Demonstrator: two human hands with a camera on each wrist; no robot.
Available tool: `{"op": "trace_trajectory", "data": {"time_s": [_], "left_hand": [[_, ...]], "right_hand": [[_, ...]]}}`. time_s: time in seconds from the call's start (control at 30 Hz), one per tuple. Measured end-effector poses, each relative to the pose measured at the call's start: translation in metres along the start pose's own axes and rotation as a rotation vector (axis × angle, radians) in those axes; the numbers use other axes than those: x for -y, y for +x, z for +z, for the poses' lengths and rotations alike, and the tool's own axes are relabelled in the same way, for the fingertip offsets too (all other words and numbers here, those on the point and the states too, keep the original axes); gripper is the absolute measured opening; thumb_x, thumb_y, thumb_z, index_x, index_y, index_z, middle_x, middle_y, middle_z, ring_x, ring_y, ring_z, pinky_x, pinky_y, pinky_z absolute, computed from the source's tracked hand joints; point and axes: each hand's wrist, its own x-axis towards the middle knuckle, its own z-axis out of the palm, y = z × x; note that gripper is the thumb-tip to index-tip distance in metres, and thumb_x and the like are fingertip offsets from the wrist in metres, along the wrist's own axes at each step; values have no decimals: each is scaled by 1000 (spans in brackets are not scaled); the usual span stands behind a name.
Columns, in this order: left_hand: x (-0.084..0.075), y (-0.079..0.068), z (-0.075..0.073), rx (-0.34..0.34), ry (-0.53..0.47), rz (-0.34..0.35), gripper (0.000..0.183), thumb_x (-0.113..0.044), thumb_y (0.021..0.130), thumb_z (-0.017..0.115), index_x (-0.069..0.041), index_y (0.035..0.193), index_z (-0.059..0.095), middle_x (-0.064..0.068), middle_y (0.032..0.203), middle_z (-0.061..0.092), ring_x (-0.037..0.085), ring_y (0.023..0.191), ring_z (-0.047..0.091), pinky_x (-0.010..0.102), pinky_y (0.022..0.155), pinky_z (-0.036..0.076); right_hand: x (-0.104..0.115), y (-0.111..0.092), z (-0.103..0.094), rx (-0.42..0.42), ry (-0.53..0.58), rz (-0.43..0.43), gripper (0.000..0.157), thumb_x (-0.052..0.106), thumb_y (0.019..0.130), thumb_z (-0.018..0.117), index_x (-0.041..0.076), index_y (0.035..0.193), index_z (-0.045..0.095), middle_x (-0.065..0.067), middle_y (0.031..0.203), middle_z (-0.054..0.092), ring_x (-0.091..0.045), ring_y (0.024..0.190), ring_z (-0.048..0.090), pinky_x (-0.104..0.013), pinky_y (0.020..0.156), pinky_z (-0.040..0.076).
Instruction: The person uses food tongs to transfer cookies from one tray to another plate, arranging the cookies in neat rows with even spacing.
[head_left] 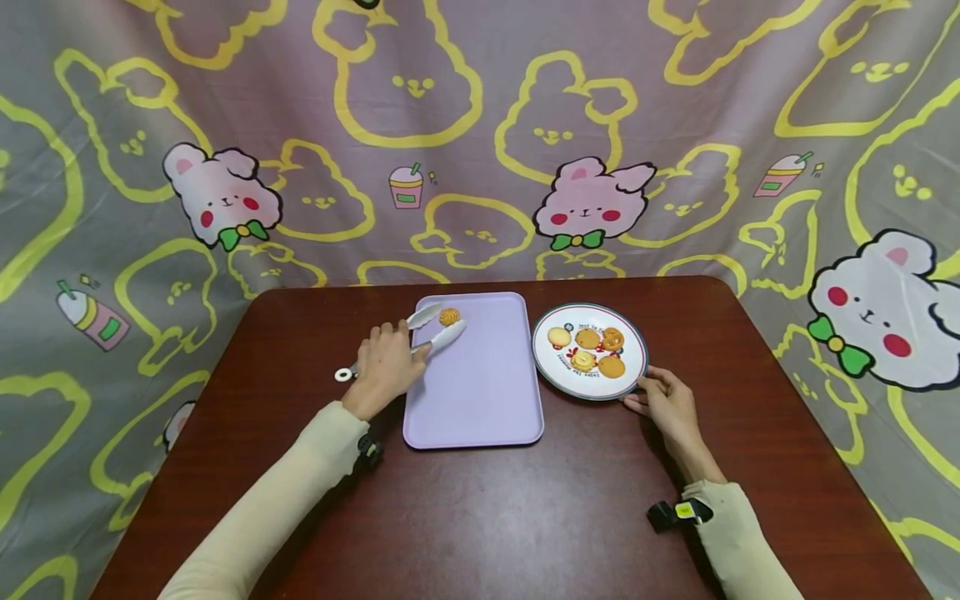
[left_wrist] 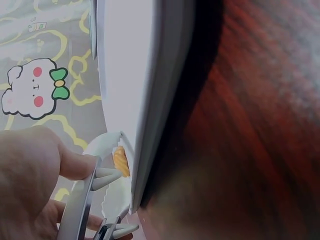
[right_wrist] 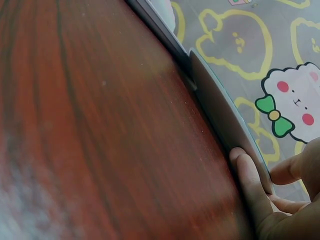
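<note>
My left hand (head_left: 388, 367) holds a pair of metal tongs (head_left: 448, 335) with white tips, spread apart over the lilac tray (head_left: 480, 400). Between those tips, near the tray's far left corner, lies a swirled round cookie (head_left: 449, 317); the left wrist view also shows this cookie (left_wrist: 120, 161) beside the tips. To the right, my right hand (head_left: 671, 408) pinches the near right rim of a white plate (head_left: 555, 367) with printed lettering. Several cookies sit on the plate, among them a pretzel-shaped one (head_left: 612, 338) and a pale round one (head_left: 558, 337).
Tray and plate stand side by side on a dark reddish-brown wooden table (head_left: 465, 525), toward its far edge. A grey curtain (head_left: 472, 75) with cartoon bears and rabbits hangs behind the table and along both sides.
</note>
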Motion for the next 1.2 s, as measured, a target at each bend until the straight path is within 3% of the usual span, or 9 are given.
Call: {"op": "trace_trajectory", "data": {"time_s": [0.43,0.93,1.2], "left_hand": [[-2,4,-3,32,-13,-15,70,-46,99,64,10,140,58,30,115,69,47,105,66,59,83,57],[2,6,-1,-31,4,21,54,-41,100,64,6,125,66,28,101,69,46,92,67,57,76,57],[6,6,1,-37,1,36,53,-41,99,66,3,127,67,26,99,70,44,90,67,56,72,56]], "right_hand": [[0,1,0,-7,2,7,51,13,109,48,-8,154,38,12,85,68,-1,71,73,-22,74,62],[2,0,0,-13,-8,15,51,14,109,49,-7,154,38,11,87,69,-1,72,73,-22,74,62],[0,0,1,-13,-3,3,49,12,108,48,-8,153,39,14,85,68,0,71,73,-21,73,62]]}}
